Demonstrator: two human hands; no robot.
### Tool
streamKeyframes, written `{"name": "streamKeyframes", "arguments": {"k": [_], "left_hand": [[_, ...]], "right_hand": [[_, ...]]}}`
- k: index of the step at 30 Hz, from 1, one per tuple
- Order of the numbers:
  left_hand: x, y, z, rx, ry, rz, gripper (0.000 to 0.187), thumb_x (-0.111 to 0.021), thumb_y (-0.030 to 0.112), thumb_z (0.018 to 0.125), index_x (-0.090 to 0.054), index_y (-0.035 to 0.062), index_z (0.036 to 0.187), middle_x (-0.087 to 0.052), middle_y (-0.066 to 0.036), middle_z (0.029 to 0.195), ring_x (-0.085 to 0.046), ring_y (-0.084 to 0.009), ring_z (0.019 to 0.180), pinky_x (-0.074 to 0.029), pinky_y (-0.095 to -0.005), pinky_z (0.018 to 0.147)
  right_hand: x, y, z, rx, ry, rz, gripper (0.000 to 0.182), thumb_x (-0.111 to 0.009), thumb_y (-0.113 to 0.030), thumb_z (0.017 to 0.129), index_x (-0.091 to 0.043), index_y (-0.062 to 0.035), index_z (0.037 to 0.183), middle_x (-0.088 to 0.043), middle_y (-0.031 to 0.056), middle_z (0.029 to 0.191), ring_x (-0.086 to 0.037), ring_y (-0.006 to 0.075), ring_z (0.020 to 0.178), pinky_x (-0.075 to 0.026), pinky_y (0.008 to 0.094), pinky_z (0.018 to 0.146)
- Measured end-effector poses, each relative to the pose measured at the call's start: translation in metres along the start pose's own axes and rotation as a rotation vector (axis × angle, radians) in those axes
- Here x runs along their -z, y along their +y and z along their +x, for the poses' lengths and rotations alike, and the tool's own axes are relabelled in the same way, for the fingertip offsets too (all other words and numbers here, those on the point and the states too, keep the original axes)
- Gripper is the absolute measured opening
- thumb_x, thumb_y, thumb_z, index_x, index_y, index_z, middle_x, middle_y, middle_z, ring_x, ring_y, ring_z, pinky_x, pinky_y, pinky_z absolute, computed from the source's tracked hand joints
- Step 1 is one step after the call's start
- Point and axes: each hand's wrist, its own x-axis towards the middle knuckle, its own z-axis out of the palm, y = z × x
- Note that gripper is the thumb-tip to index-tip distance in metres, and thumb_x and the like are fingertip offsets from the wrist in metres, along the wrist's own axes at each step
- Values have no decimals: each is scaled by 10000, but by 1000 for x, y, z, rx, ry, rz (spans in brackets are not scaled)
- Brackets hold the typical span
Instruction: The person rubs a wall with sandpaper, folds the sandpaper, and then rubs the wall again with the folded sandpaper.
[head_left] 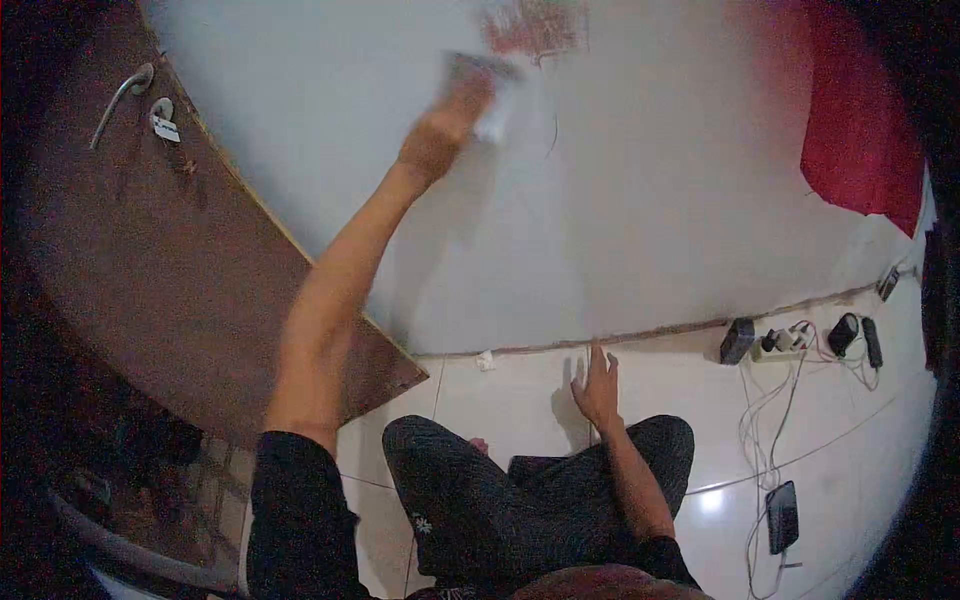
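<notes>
My left hand point(455, 118) is raised against the pale wall point(520, 230) and smeared by motion. It is closed on a dark flat thing point(482, 66) whose kind the blur hides; something whitish shows just below the fingers. A rough red patch point(535, 28) on the wall lies just above and to the right of it. My right hand point(598, 392) is held low over the tiled floor point(510, 395), fingers apart and holding nothing, its fingertips close to the foot of the wall.
A brown door point(200, 230) with a metal handle point(120, 105) stands on the left. Red cloth point(860, 130) hangs at the upper right. On the floor at right are a power strip point(785, 345) with plugs, black adapters point(738, 341), loose cables and a phone point(783, 517). A white scrap point(486, 360) lies by the wall.
</notes>
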Motion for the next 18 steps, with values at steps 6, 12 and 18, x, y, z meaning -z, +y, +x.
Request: {"name": "streamKeyframes", "arguments": {"k": [6,12,18], "left_hand": [[21,-12,5,142,37,7,629,-510,-25,819,-355,-26,1429,-363,-196,1483,-351,-339,1376,-337,-393,1131],[14,-9,9,149,48,23,553,-486,-55,814,-441,-26,1364,-421,-181,1446,-414,-296,1342,-365,-387,1121],[15,-24,35,805,491,223,559,-504,-26,825,-424,-38,1378,-452,-177,1424,-446,-294,1314,-408,-379,1084]], "right_hand": [[-4,3,-1,-51,-28,10,863,-671,-198,769,-220,98,1442,-286,260,1493,-341,363,1343,-220,487,1124],[-12,1,-1,-32,-62,66,910,-690,-150,748,-178,78,1465,-324,255,1470,-376,350,1311,-242,476,1112],[-16,5,-3,34,36,34,939,-707,-138,735,-165,68,1474,-444,243,1350,-421,384,1230,-282,470,1072]]}}
